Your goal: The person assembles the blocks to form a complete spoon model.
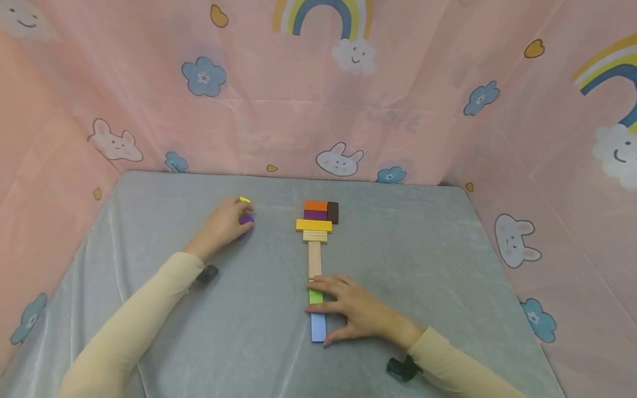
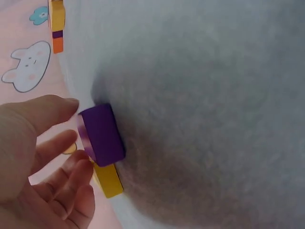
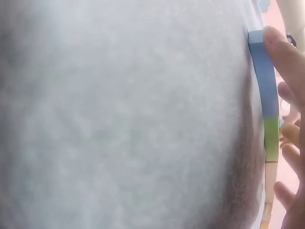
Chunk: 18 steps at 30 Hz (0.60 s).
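Observation:
My left hand (image 1: pixel 224 224) is at a purple block (image 2: pixel 102 135) and a yellow block (image 2: pixel 108 180) on the left of the table. In the left wrist view its thumb and loosely bent fingers are beside the purple block, without a visible pinch. My right hand (image 1: pixel 360 309) spreads over the near end of a row of blocks. Its thumb is at the end of the blue block (image 1: pixel 318 329); other fingers reach across the green block (image 1: pixel 316 297), partly covering it. Beyond them the row continues with a pale wooden block (image 1: pixel 314 260).
At the row's far end lie several ridged wooden pieces (image 1: pixel 315 236), a long yellow-orange block (image 1: pixel 313 225), a second purple block (image 1: pixel 316 215), an orange block (image 1: pixel 316 205) and a dark brown block (image 1: pixel 333 213). Grey cloth (image 1: pixel 408 249) covers the table; a pink printed curtain (image 1: pixel 278 121) surrounds it.

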Available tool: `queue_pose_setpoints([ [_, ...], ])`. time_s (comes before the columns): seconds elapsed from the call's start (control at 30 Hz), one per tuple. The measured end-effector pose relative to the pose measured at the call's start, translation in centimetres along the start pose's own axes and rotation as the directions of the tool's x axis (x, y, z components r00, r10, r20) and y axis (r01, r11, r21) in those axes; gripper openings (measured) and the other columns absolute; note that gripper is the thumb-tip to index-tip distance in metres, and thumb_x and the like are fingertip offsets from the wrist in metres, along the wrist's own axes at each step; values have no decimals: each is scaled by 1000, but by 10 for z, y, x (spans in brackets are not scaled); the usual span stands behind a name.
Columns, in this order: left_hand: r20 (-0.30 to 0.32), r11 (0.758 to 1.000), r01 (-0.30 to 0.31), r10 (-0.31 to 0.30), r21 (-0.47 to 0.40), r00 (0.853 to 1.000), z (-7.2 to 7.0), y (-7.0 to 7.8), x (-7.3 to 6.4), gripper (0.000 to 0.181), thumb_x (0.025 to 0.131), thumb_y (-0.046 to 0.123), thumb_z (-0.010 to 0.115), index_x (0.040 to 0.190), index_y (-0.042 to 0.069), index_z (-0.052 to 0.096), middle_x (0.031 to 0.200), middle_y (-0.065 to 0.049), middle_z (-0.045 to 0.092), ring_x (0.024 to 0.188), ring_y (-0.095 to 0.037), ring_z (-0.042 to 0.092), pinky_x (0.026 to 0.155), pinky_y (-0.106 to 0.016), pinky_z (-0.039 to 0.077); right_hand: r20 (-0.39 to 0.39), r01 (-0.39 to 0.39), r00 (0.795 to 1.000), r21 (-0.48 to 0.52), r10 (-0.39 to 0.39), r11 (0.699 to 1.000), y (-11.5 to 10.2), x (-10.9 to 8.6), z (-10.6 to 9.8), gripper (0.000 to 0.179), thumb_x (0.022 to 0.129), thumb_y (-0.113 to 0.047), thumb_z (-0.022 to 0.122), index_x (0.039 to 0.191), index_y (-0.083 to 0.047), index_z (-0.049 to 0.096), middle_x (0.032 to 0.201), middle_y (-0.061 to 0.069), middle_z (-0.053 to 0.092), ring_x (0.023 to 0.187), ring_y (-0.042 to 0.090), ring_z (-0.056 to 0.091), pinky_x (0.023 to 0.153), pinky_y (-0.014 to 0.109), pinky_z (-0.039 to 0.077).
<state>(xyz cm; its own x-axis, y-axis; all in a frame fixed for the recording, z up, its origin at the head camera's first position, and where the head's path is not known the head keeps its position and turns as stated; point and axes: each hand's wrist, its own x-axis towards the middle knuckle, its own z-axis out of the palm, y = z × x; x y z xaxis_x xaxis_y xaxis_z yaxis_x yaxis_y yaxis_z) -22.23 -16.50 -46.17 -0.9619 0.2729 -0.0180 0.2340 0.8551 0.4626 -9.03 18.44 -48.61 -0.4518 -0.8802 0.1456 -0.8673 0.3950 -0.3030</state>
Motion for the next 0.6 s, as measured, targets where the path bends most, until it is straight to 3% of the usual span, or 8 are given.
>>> queue_pose_setpoints([
  [0.3, -5, 999, 4, -4, 52, 1000, 2, 1, -5, 39, 87, 21, 74, 120, 3, 64, 120, -17, 57, 114, -36, 58, 98, -52, 51, 27, -23, 999, -2, 23, 1000, -2, 0, -1, 68, 80, -67, 68, 139, -35, 57, 158, 1, 41, 148, 22, 36, 116, 49, 36],
  [0.6, -9, 999, -10, 11, 39, 1000, 2, 1, -6, 40, 84, 19, 76, 119, 2, 65, 119, -19, 58, 112, -36, 59, 97, -52, 52, 13, -28, 1000, -5, 28, 1000, -1, 0, 1, 70, 79, -67, 68, 139, -34, 56, 158, 3, 40, 148, 23, 35, 114, 49, 39],
])
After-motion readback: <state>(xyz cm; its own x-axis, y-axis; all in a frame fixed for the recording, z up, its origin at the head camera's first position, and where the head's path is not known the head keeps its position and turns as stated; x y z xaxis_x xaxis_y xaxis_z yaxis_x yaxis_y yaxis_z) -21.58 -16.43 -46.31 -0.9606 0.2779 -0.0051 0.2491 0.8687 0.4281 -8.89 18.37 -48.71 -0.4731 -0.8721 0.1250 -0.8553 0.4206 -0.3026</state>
